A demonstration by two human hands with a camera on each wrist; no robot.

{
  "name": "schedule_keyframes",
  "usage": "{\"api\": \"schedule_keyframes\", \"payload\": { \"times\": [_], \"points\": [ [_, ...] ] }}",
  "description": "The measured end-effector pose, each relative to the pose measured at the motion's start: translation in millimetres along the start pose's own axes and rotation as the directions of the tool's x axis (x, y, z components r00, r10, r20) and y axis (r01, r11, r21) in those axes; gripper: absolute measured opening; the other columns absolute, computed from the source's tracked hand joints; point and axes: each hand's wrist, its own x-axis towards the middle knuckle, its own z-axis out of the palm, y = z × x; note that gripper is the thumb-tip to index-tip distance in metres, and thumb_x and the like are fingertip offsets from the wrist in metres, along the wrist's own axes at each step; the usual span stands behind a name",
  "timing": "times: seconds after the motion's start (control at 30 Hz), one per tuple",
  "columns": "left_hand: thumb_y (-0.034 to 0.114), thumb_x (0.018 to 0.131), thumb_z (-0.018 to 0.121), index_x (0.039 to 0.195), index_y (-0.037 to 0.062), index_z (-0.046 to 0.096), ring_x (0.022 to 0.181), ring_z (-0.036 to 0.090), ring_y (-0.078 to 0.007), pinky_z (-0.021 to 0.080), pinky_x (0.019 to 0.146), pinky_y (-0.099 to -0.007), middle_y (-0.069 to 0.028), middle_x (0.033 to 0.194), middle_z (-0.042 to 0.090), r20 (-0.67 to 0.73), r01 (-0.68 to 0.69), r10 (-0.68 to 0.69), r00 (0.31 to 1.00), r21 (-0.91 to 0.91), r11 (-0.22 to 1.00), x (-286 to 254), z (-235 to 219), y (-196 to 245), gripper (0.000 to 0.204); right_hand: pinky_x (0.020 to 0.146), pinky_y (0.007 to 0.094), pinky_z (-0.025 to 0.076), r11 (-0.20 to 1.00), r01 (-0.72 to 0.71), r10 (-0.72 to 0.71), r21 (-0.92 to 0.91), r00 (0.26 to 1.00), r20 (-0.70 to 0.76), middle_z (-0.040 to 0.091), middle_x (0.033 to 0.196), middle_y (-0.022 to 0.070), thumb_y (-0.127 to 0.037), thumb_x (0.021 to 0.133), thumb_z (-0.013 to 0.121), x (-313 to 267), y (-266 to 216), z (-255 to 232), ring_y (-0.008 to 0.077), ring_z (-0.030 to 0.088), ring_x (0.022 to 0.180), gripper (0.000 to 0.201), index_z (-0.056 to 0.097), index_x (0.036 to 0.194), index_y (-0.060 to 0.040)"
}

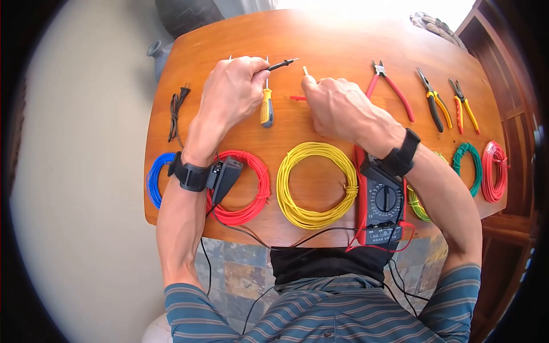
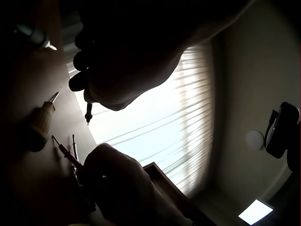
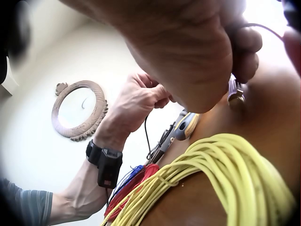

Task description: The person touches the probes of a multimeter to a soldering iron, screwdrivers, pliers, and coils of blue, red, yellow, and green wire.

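My left hand (image 1: 231, 86) pinches a black probe (image 1: 283, 64), its tip pointing right; the left wrist view shows the probe (image 2: 88, 113) below the curled fingers. My right hand (image 1: 343, 108) grips a red probe (image 1: 297, 98), pointing left; it also shows as a red probe (image 2: 69, 154) in the left wrist view. A thin pale tip (image 1: 305, 70) stands out beyond the right thumb; its body is hidden. A yellow-grey screwdriver (image 1: 267, 108) lies beside the left hand. The multimeter (image 1: 384, 200) lies under the right wrist, with black and red leads. The probes are apart.
Yellow coil (image 1: 286, 197), red coil (image 1: 260, 197) and blue coil (image 1: 153, 182) line the near edge. Green coil (image 1: 476, 177) and another red coil (image 1: 494, 171) sit right. Red-handled cutters (image 1: 400, 98) and two pliers lie at the right back; a black plug cord (image 1: 174, 111) lies left.
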Motion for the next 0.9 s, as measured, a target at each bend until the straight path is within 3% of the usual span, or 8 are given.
{"api": "schedule_keyframes", "payload": {
  "times": [0.27,0.37,0.43,0.47,0.53,0.63,0.77,0.9],
  "points": [
    [0.011,0.096,0.069,0.109,0.0005,0.078,0.091,0.073,-0.0391,0.057,0.083,-0.0458,-0.0198,0.099,0.076,-0.037,-0.065,0.064,0.997,-0.022,0.998,-5,-9,28,0.019,0.074,0.0539,0.060,0.995,-0.047,0.054,0.088,0.996,-0.073,0.073,0.090,0.0293,-0.010,0.092,0.062,-1,9,-13,0.0466,0.074,0.086,0.019,0.062,0.098,0.0078],
    [0.009,0.096,0.069,0.109,-0.0007,0.078,0.087,0.074,-0.0386,0.057,0.079,-0.0440,-0.0209,0.096,0.076,-0.050,-0.079,0.076,0.996,-0.063,0.995,-4,-12,45,0.019,0.076,0.0535,0.059,0.974,-0.190,0.202,0.126,0.975,-0.090,0.072,0.090,0.0310,-0.013,0.095,0.058,-6,22,-31,0.0482,0.073,0.087,0.023,0.065,0.098,0.0078],
    [0.008,0.096,0.069,0.108,-0.0010,0.077,0.084,0.073,-0.0393,0.057,0.077,-0.0445,-0.0220,0.091,0.074,0.014,0.050,-0.049,0.999,-0.147,0.988,-2,-16,67,0.018,0.061,0.0488,0.056,0.990,-0.060,0.106,0.129,0.914,-0.391,0.071,0.080,0.0268,-0.012,0.098,0.061,-8,57,-38,0.0425,0.072,0.067,0.020,0.065,0.104,0.0071],
    [0.008,0.096,0.069,0.108,-0.0010,0.077,0.084,0.073,-0.0393,0.057,0.077,-0.0445,-0.0220,0.091,0.074,0.012,0.046,-0.045,0.999,-0.149,0.988,1,-13,70,0.018,0.061,0.0488,0.056,0.990,-0.061,0.106,0.125,0.913,-0.393,0.071,0.080,0.0268,-0.012,0.098,0.061,-16,62,-48,0.0425,0.072,0.067,0.020,0.065,0.104,0.0071],
    [0.009,0.096,0.068,0.107,-0.0012,0.077,0.080,0.073,-0.0405,0.056,0.075,-0.0459,-0.0229,0.087,0.073,-0.045,-0.169,0.165,0.985,-0.136,0.976,10,-4,71,0.017,0.061,0.0439,0.056,0.879,-0.326,0.432,0.348,0.853,-0.292,0.070,0.075,0.0202,-0.018,0.101,0.063,-29,72,-68,0.0293,0.071,0.062,0.024,0.068,0.100,0.0053],
    [0.013,0.096,0.067,0.105,0.0007,0.078,0.081,0.073,-0.0419,0.057,0.076,-0.0472,-0.0222,0.087,0.074,0.007,-0.161,0.163,0.987,-0.133,0.978,28,16,87,0.018,0.063,0.0408,0.056,0.819,-0.508,0.559,0.267,0.811,-0.173,0.068,0.073,0.0145,-0.022,0.103,0.063,-44,100,-71,0.0194,0.070,0.063,0.027,0.068,0.099,0.0045],
    [0.017,0.097,0.067,0.104,0.0038,0.079,0.084,0.073,-0.0430,0.059,0.078,-0.0488,-0.0217,0.088,0.075,0.067,-0.178,0.191,0.979,-0.159,0.971,52,62,96,0.020,0.079,0.0507,0.058,0.809,-0.517,0.579,0.281,0.783,-0.228,0.071,0.080,0.0322,-0.019,0.094,0.060,-61,108,-54,0.0440,0.075,0.083,0.032,0.073,0.088,0.0089],
    [0.019,0.097,0.065,0.101,0.0055,0.080,0.088,0.073,-0.0469,0.060,0.082,-0.0539,-0.0244,0.090,0.075,0.132,-0.145,0.162,0.978,-0.126,0.981,64,95,106,0.021,0.085,0.0512,0.060,0.768,-0.609,0.635,0.198,0.765,-0.112,0.074,0.092,0.0325,-0.016,0.089,0.065,-60,106,-51,0.0469,0.076,0.093,0.026,0.075,0.099,0.0061]
  ]
}}
